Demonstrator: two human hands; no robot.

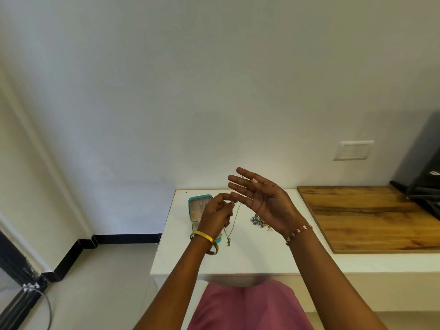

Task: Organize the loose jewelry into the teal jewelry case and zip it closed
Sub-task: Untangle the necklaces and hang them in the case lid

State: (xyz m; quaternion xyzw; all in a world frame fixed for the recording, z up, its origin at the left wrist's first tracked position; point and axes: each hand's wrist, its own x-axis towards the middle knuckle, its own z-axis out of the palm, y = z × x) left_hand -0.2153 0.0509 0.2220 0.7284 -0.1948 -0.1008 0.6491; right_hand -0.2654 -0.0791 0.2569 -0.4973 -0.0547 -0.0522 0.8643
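A teal jewelry case (198,206) lies open on the white table (238,260), its pale lining showing; my left hand hides part of its lower half. My left hand (217,214) is raised above the case, fingertips pinched on a thin chain necklace (234,219) that hangs down with a small pendant at its low end. My right hand (264,200) is held up beside it, palm open and fingers spread, with the chain's upper part draped over its fingers. A small heap of loose jewelry (260,222) lies on the table behind my right wrist.
A wooden board (371,217) covers the counter to the right, with a dark object (423,172) at its far end. A wall switch (353,150) sits above it. The wall runs along the table's back edge; floor lies to the left.
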